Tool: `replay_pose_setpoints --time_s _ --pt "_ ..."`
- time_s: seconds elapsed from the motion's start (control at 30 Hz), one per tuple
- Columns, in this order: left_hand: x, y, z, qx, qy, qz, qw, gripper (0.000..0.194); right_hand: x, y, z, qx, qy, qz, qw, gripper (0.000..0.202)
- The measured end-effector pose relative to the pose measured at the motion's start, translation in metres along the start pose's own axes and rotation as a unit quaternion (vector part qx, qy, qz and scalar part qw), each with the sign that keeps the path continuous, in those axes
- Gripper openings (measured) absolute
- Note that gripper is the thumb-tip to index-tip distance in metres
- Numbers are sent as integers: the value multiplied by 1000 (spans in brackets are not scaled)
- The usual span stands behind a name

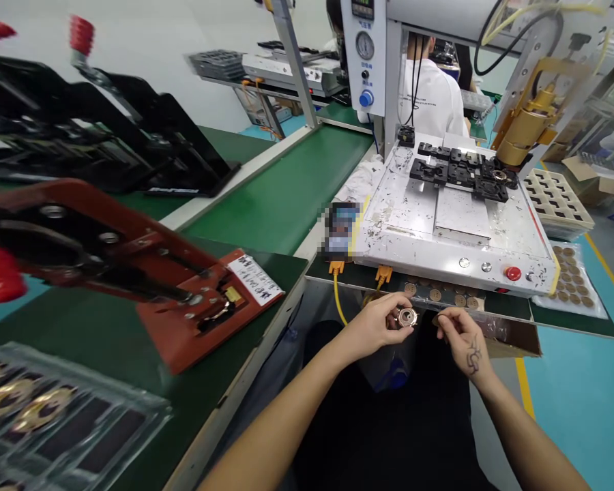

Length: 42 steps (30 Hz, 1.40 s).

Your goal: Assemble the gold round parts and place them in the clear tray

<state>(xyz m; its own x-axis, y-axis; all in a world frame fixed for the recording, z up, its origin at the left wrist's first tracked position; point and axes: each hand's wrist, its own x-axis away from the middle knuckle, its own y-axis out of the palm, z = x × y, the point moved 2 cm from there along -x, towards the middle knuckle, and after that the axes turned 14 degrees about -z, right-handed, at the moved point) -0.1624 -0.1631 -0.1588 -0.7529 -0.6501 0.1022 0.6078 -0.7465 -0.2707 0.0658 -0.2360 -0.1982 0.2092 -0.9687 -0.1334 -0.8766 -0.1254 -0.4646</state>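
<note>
My left hand [376,326] grips a round, gold-rimmed watch case [407,317] by its edge, between thumb and fingers, in front of the bench edge. Just to its right, apart from the case, my right hand [463,337] is closed in a pinch. A small brown piece [436,320] shows at its fingertips, mostly hidden by them. Beyond both hands, several round brown discs [434,294] lie in a row along the bench edge, below the white press machine [424,256].
Black fixtures [460,167] sit on the machine bed under a gold-coloured press head [524,129]. To the left are a red-brown lever press [184,327] and a clear tray [138,402] with watch cases. More discs [567,273] lie at right. A person [432,95] sits beyond.
</note>
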Motion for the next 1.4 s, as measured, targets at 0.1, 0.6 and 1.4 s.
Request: replay_pose_setpoints --time_s 0.1,0.6,1.4 --pt "7 21 9 201 -9 33 979 45 -3 -21 -20 -161 86 -11 983 29" --pt "33 50 39 509 -20 98 855 60 0 -24 -41 -358 181 -44 915 32" --pt "47 62 48 486 11 133 864 49 -13 -14 -91 -144 81 -132 977 24"
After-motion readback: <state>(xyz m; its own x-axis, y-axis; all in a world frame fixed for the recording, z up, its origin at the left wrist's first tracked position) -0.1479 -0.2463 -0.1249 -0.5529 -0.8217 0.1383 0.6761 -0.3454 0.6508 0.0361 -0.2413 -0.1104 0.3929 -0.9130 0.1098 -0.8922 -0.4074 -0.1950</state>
